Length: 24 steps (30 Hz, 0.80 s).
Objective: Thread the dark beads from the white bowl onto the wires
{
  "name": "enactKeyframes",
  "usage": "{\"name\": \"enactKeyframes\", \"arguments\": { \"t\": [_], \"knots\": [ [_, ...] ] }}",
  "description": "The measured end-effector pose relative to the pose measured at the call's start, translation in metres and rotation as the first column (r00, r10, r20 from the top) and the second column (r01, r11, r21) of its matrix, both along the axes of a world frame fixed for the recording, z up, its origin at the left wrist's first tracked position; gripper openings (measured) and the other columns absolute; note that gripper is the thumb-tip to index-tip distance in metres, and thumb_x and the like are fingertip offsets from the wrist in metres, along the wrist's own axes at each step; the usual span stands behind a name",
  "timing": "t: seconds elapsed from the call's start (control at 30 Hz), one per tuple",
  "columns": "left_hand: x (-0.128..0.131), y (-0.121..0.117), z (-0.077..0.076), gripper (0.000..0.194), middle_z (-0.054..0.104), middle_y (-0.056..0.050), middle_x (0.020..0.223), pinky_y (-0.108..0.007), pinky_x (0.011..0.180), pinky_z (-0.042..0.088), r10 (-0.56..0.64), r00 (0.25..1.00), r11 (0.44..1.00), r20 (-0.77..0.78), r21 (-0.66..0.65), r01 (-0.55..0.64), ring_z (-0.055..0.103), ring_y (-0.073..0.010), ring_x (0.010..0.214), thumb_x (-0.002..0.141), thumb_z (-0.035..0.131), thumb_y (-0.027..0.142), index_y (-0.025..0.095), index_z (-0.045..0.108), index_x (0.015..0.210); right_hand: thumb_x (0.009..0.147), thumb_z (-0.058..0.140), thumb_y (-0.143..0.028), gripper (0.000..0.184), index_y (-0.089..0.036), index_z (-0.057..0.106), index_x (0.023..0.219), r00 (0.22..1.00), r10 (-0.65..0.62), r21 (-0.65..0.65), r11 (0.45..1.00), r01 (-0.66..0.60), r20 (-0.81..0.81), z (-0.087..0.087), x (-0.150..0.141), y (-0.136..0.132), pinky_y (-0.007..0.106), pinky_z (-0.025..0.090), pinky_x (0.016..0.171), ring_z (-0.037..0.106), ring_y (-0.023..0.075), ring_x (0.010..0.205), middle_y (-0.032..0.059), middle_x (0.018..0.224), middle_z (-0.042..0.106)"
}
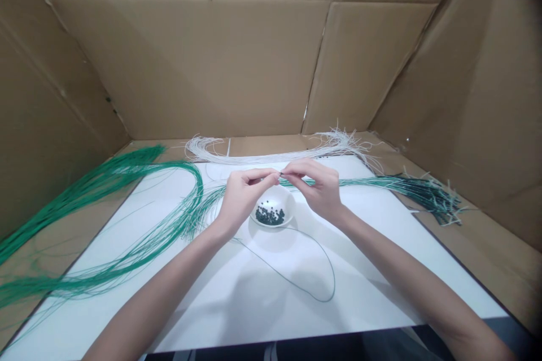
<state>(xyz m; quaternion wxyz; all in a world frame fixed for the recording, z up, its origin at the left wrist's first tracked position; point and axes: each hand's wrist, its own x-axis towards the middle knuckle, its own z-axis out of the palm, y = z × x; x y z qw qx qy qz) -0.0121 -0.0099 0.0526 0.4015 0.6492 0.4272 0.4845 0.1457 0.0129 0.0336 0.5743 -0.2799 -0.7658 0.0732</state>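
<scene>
My left hand and my right hand meet fingertip to fingertip just above a small white bowl. Both are closed in a pinch around a tiny dark piece that looks like a bead. Whether a cord also runs between the fingers is too small to tell. Inside the bowl lie many dark green beads. A single thin green cord makes a loose loop on the white board in front of the bowl; its ends are hidden near the bowl and my left wrist.
Long bundles of green cord spread over the left side. A dark-tipped green bundle reaches out to the right, passing behind my hands. White cords lie along the back of the white board. Cardboard walls enclose the back and sides.
</scene>
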Motion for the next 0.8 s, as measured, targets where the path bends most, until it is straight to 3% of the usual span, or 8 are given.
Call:
{"name": "enactKeyframes", "arguments": {
  "t": [0.8],
  "knots": [
    [-0.0004, 0.0017, -0.0039, 0.02, 0.063, -0.001, 0.067, -0.022, 0.057, 0.041, 0.036, 0.997, 0.999, -0.066, -0.005, -0.036, 0.054, -0.0138, 0.065, 0.071, 0.055, 0.032, 0.016, 0.066, 0.067, 0.076, 0.053, -0.014, 0.015, -0.023, 0.064, 0.079, 0.996, 0.016, 0.064, 0.998, -0.021, 0.082, -0.0048, 0.005, 0.0037, 0.026, 0.047, 0.062, 0.058, 0.0131, 0.068, 0.0021, 0.074, 0.065]
  ]
}}
